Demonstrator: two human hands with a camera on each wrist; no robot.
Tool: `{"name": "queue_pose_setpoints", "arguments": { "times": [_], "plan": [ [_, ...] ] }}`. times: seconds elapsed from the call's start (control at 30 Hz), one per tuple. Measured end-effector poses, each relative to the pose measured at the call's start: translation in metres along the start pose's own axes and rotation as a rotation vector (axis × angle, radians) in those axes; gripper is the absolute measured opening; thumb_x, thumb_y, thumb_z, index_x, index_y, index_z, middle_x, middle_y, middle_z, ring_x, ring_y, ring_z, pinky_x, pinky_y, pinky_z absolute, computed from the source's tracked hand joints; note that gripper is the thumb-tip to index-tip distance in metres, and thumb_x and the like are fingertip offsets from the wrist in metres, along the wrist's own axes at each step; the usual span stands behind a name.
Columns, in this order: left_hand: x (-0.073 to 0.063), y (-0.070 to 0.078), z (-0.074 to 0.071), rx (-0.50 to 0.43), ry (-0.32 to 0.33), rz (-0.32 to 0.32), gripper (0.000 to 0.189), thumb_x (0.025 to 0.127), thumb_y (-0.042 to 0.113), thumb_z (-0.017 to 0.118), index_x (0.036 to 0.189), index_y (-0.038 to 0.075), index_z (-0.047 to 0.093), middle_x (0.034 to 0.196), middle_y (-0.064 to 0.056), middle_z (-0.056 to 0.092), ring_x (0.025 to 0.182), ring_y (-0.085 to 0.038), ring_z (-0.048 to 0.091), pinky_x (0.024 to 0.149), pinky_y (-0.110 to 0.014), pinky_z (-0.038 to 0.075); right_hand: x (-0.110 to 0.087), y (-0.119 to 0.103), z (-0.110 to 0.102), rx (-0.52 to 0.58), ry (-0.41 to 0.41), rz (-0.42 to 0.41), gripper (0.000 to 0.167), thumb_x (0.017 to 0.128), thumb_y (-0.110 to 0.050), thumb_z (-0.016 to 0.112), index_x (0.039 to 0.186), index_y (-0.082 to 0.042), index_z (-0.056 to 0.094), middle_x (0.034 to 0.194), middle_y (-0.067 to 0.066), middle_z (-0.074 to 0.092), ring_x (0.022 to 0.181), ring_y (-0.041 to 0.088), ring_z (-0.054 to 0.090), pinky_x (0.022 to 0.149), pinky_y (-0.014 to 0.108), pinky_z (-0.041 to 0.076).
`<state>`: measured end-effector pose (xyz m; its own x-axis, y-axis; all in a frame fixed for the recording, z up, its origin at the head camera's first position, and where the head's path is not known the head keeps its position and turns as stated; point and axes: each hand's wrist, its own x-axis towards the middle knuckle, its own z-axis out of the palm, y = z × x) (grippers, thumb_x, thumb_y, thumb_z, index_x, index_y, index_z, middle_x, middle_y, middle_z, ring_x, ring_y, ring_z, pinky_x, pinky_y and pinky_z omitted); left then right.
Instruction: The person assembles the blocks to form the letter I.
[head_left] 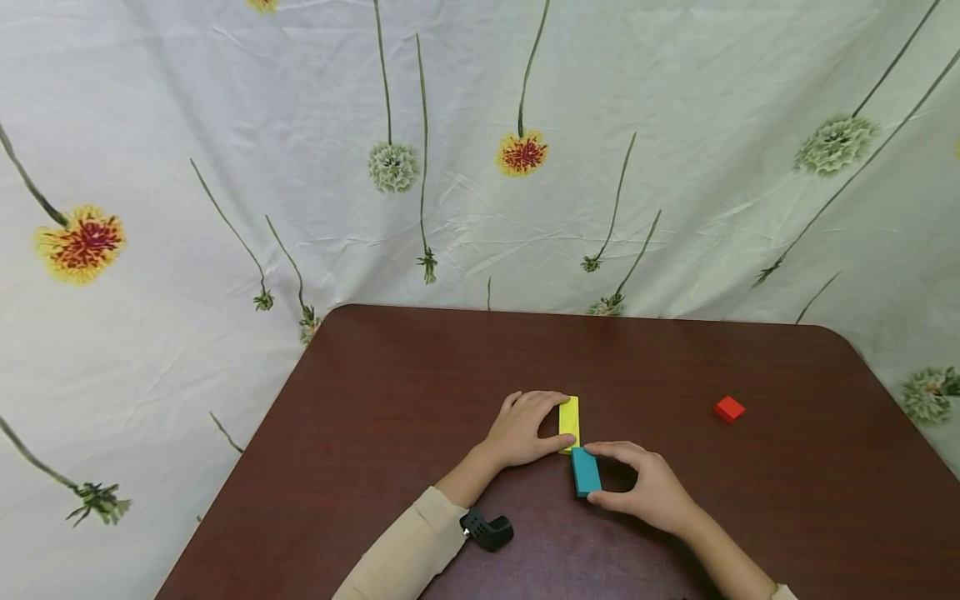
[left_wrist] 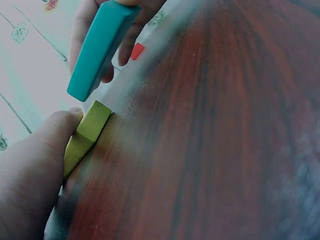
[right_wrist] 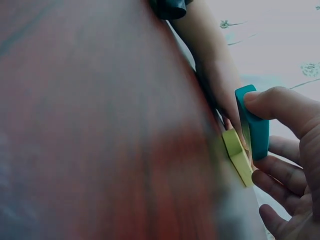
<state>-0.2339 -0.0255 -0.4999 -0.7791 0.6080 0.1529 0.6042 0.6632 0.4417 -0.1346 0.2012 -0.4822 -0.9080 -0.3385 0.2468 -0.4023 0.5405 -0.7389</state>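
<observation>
The left hand (head_left: pixel 525 429) grips a yellow block (head_left: pixel 570 419) lying on the table (head_left: pixel 390 392), its thumb at the block's near end and a finger at the far end. The right hand (head_left: pixel 648 487) pinches a teal block (head_left: pixel 586 472) in the same manner, thumb at the near end and index finger at the far end, with the other fingers showing beneath in the right wrist view. Seen from the head, the teal block sits just nearer the person than the yellow one and slightly to its right, turned a little at an angle; the left wrist view shows it held up off the table, with a narrow gap between the two blocks. A red block (head_left: pixel 729 409) lies by itself on the table to the right, well apart from both hands and set cornerwise. The table is dark reddish brown with wood grain and rounded far corners. A black device (head_left: pixel 489 531) is at the left wrist, beside the cuff of a beige sleeve (head_left: pixel 411 546). Behind the table hangs a pale cloth (head_left: pixel 315 108) printed with stemmed flowers, some yellow and red, others whitish green.
</observation>
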Motion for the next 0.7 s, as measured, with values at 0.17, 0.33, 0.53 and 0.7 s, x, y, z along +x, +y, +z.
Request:
{"name": "queue_pose_setpoints", "arguments": {
  "times": [0.17,0.33,0.53,0.7],
  "plan": [
    [0.000,0.000,0.000,-0.005,-0.004,0.001,0.062,0.093,0.057,0.055,0.145,0.024,0.046,0.146,0.005,0.047,0.137,-0.017,0.037,0.111,-0.053,0.021,-0.002,0.000,0.006,0.007,-0.007,-0.025,0.054,0.073,-0.031,0.088,0.122,-0.022,0.069,0.120,-0.010,0.065,0.113,0.013,0.058,0.093,0.041,0.048],
    [0.000,0.000,0.001,0.000,-0.004,-0.001,0.062,0.093,0.057,0.055,0.145,0.024,0.046,0.146,0.005,0.047,0.137,-0.017,0.037,0.111,-0.053,0.021,-0.002,-0.001,0.011,-0.010,0.001,-0.034,0.055,0.072,-0.031,0.088,0.122,-0.022,0.069,0.120,-0.009,0.065,0.112,0.013,0.059,0.092,0.041,0.048],
    [0.000,0.000,0.001,0.000,-0.001,-0.003,0.062,0.093,0.057,0.056,0.145,0.024,0.047,0.145,0.005,0.047,0.137,-0.017,0.037,0.111,-0.053,0.021,-0.002,-0.003,0.017,-0.029,0.033,-0.019,0.055,0.071,-0.031,0.089,0.122,-0.023,0.069,0.121,-0.008,0.065,0.113,0.014,0.058,0.092,0.044,0.048],
    [0.001,-0.001,0.001,0.006,-0.002,-0.002,0.062,0.093,0.057,0.055,0.145,0.024,0.046,0.146,0.005,0.046,0.137,-0.018,0.037,0.111,-0.053,0.021,-0.003,-0.004,0.021,-0.026,0.052,-0.026,0.055,0.071,-0.030,0.089,0.122,-0.022,0.069,0.122,-0.010,0.064,0.114,0.015,0.058,0.093,0.044,0.048]
  ]
}}
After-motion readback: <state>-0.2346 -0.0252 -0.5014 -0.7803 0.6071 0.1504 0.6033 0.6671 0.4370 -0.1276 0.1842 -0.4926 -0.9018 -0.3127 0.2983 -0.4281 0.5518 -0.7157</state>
